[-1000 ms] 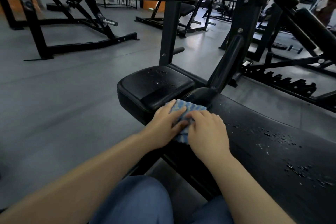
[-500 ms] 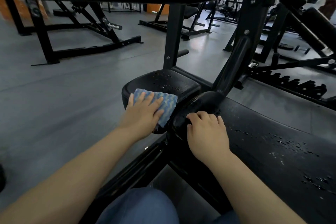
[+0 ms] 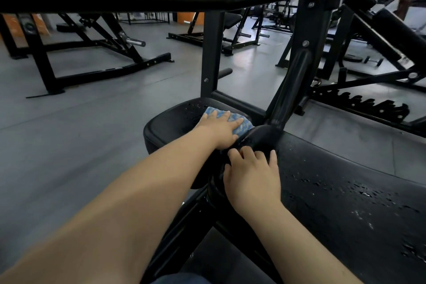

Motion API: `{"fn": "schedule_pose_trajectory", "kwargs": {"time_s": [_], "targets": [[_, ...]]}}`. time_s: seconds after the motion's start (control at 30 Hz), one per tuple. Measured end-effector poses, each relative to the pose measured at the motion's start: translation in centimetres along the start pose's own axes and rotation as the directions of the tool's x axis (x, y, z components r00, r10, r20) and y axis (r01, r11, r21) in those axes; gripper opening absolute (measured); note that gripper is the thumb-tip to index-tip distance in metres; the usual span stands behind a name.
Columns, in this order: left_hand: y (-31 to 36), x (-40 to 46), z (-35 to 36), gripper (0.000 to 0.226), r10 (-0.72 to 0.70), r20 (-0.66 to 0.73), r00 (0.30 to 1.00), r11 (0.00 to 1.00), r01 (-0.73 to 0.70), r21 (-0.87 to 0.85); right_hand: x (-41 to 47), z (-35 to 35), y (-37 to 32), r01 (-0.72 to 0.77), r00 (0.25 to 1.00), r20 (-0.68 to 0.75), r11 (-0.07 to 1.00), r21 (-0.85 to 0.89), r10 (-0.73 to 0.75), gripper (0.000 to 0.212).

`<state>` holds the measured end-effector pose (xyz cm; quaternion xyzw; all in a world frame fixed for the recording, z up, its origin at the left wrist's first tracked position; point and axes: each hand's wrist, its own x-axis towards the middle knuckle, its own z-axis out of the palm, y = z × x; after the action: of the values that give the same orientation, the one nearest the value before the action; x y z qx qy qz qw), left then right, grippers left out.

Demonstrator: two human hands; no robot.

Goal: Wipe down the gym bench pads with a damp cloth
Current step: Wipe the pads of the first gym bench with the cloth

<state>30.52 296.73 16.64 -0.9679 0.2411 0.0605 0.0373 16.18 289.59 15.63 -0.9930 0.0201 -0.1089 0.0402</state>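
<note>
While the left hand (image 3: pixel 220 128) lies flat with straight fingers on a blue-and-white cloth (image 3: pixel 239 122), pressing it against the top of the small seat pad (image 3: pixel 168 125), the wiping step itself is in hand. The cloth sits on the right part of that pad, close to the gap where the seat meets the long backrest pad (image 3: pixel 345 180). Water droplets show on the seat just to the far side and left of the cloth, so that patch looks not yet wiped.

Its partner, the right hand (image 3: pixel 252 175), rests on the near rounded end of the backrest pad with fingers spread and only lightly bent over the edge; it holds nothing and seems to serve as a brace.

Many more droplets lie scattered across the backrest pad toward the right and near side, so by my reading the job is at an early stage, with the seat under way and the large pad untouched.

Next, the cloth probably needs to sweep left and far across the beaded area of the seat, with steady downward pressure so that it drags instead of bunching. After that the long pad calls for broad strokes, and the bracing hand would have to shift out of the cloth's path. A black steel upright (image 3: pixel 292 80) rises just beyond the junction and will crowd any stroke there.
</note>
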Motion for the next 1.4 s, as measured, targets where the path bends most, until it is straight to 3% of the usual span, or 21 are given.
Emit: {"fn": "schedule_pose_trajectory", "kwargs": {"time_s": [0.27, 0.43, 0.57, 0.73, 0.9, 1.07, 1.17, 1.23, 1.3, 1.33, 1.4], "targets": [[-1.7, -5.5, 1.9, 0.047, 0.131, -0.092, 0.987, 0.991, -0.127, 0.046, 0.1, 1.2, 0.1, -0.005, 0.989, -0.149, 1.000, 0.012, 0.007, 0.018], [-1.0, -10.3, 4.3, 0.050, 0.008, -0.243, 0.970, 0.999, 0.003, 0.046, -0.1, 1.1, 0.3, 0.037, 0.987, -0.159, 0.999, 0.006, -0.036, 0.022], [-0.9, -12.9, 8.0, 0.053, -0.102, -0.436, 0.894, 0.993, 0.065, -0.100, -0.3, -0.3, 0.2, 0.039, 0.999, -0.002, 0.998, -0.048, -0.039, 0.035], [-2.0, -13.1, 9.1, 0.060, -0.216, -0.427, 0.878, 0.940, 0.069, -0.333, 1.8, -1.3, -1.7, 0.056, 0.994, 0.091, 0.998, -0.031, -0.053, 0.036], [-4.3, -10.9, 8.3, 0.049, -0.423, -0.386, 0.820, 0.757, 0.085, -0.648, 3.1, -0.1, -4.5, 0.093, 0.995, 0.016, 0.992, 0.087, -0.095, 0.038], [-9.2, -7.6, 6.5, 0.046, -0.527, -0.249, 0.813, 0.658, 0.204, -0.725, 3.3, 0.9, -5.3, 0.159, 0.982, 0.078, 0.979, 0.126, -0.170, 0.040], [-8.8, -7.6, 5.9, 0.042, -0.576, -0.227, 0.785, 0.565, 0.183, -0.804, 3.3, 0.8, -5.2, 0.180, 0.975, 0.113, 0.979, 0.095, -0.190, 0.040], [-7.6, -8.3, 7.0, 0.048, -0.586, -0.249, 0.771, 0.572, 0.175, -0.802, 3.3, 0.6, -5.2, 0.187, 0.974, 0.113, 0.979, 0.075, -0.195, 0.039], [-6.0, -9.3, 8.5, 0.076, -0.535, -0.320, 0.782, 0.672, 0.165, -0.722, 3.5, 0.4, -5.3, 0.182, 0.975, 0.118, 0.981, 0.071, -0.189, 0.036], [-5.4, -9.8, 9.0, 0.076, -0.519, -0.324, 0.791, 0.684, 0.157, -0.713, 3.6, 0.2, -5.4, 0.177, 0.975, 0.124, 0.982, 0.068, -0.185, 0.035], [-5.1, -10.0, 8.7, 0.054, -0.532, -0.289, 0.796, 0.651, 0.165, -0.741, 4.3, -0.2, -5.5, 0.174, 0.976, 0.128, 0.984, 0.041, -0.178, 0.035]]}}
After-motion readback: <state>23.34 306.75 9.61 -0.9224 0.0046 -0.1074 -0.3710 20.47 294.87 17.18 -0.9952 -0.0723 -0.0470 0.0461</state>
